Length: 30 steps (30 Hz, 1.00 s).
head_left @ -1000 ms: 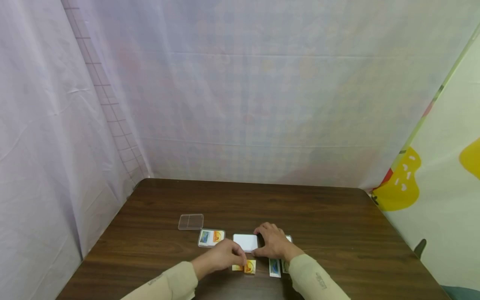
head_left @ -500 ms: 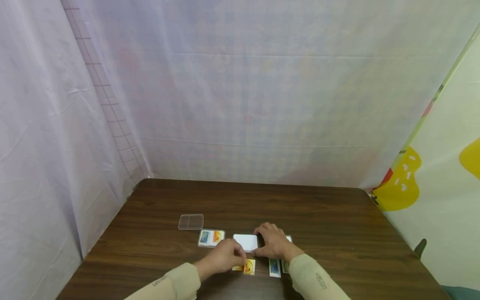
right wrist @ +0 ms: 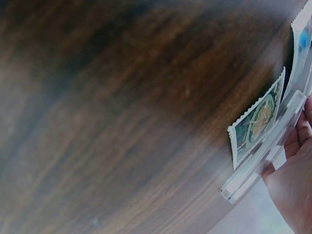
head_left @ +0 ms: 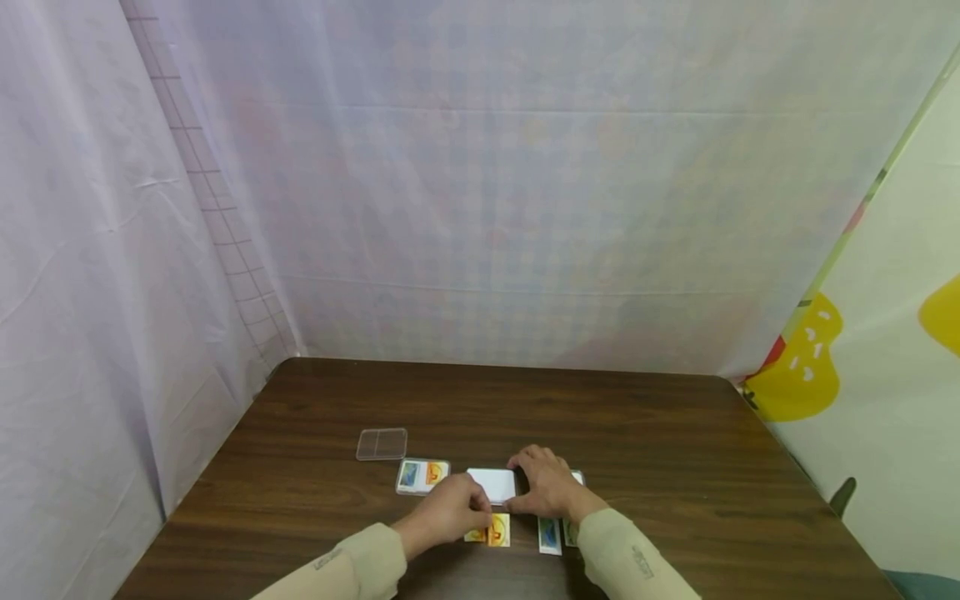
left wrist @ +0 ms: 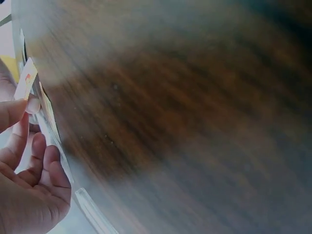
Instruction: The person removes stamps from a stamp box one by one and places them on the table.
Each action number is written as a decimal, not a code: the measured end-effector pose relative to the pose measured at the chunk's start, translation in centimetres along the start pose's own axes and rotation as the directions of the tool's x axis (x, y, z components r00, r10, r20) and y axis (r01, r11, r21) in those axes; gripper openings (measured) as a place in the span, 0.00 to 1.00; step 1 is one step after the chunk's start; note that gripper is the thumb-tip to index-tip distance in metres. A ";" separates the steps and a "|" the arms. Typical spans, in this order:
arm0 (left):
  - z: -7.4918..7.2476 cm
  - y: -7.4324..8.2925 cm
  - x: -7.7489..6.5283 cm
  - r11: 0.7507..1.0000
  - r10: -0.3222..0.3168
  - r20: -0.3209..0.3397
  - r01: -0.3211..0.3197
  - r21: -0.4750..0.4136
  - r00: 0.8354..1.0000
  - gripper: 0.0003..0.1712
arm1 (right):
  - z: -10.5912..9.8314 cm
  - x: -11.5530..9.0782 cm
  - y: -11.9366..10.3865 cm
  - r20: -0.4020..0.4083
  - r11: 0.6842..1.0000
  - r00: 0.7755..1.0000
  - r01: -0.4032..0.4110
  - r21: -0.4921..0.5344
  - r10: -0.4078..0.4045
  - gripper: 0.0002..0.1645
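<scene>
My left hand (head_left: 450,507) pinches a small yellow-and-orange postage stamp (head_left: 498,530) between thumb and fingertip; the stamp (left wrist: 27,82) tilts up in the left wrist view. Just beyond it lies a flat clear case with a white insert (head_left: 491,485). My right hand (head_left: 546,483) grips that case's right side, thumb at the near edge and fingers at the far edge. Partly behind the left fingertips is another yellow stamp (head_left: 474,536). Below the right hand are a blue stamp (head_left: 550,536) and a green stamp (right wrist: 258,122), the latter partly covered by the sleeve in the head view.
A case holding a blue and an orange stamp (head_left: 423,476) lies left of the white insert. Farther left is a clear divided cover (head_left: 382,444). Another case (head_left: 578,477) is mostly hidden behind the right hand. The brown table (head_left: 645,433) ends at hanging cloths.
My left hand has shifted slightly forward and right, bringing the pinched stamp a little nearer the white insert. The right hand and the case have stayed in place.
</scene>
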<state>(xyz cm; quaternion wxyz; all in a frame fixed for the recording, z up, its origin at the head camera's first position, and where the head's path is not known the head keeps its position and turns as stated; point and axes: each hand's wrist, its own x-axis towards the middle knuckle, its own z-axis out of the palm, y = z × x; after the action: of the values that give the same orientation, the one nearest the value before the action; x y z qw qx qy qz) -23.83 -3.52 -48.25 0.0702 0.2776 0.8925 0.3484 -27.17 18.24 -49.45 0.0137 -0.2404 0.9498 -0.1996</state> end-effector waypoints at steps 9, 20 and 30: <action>-0.1 0.1 0.2 0.999 0.021 -0.014 -0.020 0.045 1.000 0.05 | 0.4 0.1 0.4 0.022 1.000 1.000 -0.020 0.020 0.019 0.35; -0.5 0.2 0.4 0.998 0.032 -0.052 -0.029 0.052 0.998 0.06 | 0.0 0.1 -0.1 0.030 0.999 0.999 -0.033 0.016 0.032 0.35; -1.2 0.2 0.5 0.999 0.054 -0.066 -0.053 0.013 0.996 0.07 | -0.2 0.0 -0.4 0.025 0.999 0.999 -0.035 0.007 0.034 0.35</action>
<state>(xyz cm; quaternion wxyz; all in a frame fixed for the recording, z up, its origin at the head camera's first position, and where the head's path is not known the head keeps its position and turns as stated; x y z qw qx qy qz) -24.58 -3.79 -47.21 0.0296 0.2900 0.8886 0.3542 -27.06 17.99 -49.14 0.0299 -0.2265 0.9529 -0.1996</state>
